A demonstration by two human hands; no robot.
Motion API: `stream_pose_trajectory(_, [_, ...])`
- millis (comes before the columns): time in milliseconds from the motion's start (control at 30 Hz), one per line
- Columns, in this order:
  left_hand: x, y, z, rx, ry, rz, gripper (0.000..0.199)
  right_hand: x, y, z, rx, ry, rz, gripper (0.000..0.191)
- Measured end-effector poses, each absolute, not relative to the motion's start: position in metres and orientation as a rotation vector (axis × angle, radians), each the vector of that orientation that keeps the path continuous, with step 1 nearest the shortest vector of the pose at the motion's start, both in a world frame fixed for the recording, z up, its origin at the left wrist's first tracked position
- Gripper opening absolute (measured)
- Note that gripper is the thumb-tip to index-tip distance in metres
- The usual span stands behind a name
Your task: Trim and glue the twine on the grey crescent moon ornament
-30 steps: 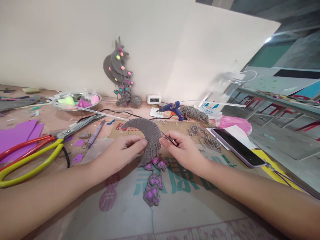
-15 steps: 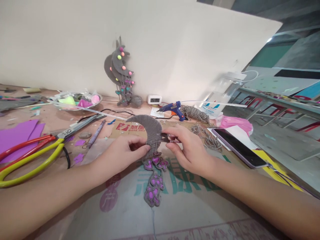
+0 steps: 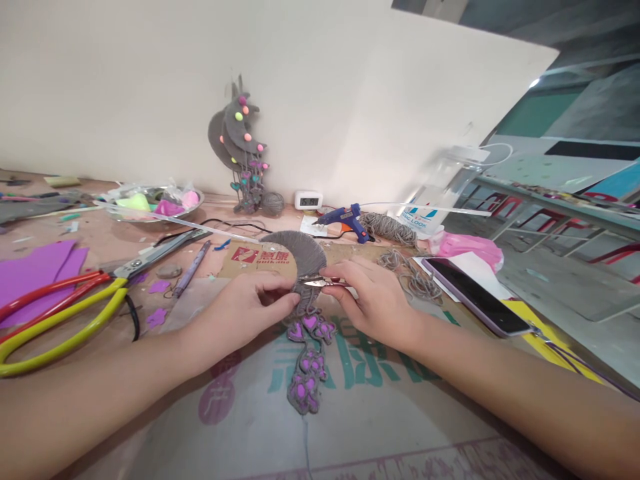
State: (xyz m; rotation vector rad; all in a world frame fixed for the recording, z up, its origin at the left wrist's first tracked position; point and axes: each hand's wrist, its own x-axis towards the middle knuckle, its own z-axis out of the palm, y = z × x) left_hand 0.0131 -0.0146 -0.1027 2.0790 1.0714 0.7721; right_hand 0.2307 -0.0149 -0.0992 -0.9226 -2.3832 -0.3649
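My left hand (image 3: 265, 300) grips the lower left of a crescent moon wrapped in grey yarn (image 3: 303, 250), thumb on its front. From the moon's lower end hang purple shapes edged in grey yarn (image 3: 305, 383), with hearts, a star and paw-like forms, resting on the covered tabletop. Between thumb and fingers, my right hand (image 3: 380, 297) holds small metal thread snips (image 3: 317, 283). Their pointed blades lie across the front of the moon, just above the strands at its lower part. My right palm hides the back of the snips.
Large scissors (image 3: 120, 280) with red and yellow handles and purple sheets (image 3: 40, 273) lie left. Behind stand a bowl (image 3: 193, 207), a finished moon ornament (image 3: 243, 133), a clock (image 3: 309, 200) and a blue glue gun (image 3: 345, 219). Grey yarn (image 3: 390, 227) and a phone (image 3: 475, 293) are right.
The snips have moved left from the moon's right edge to across its front, and their blades now show more plainly. My left hand keeps its hold on the moon.
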Motion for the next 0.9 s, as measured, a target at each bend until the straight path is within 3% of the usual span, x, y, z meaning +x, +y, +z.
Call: stream_pose_trajectory(900, [0.0133, -0.0114, -0.1065, 1.983, 1.121, 0.81, 0.022, 0.233, -0.0132, -0.1023, -0.857, -2.287, -0.229, 0.01])
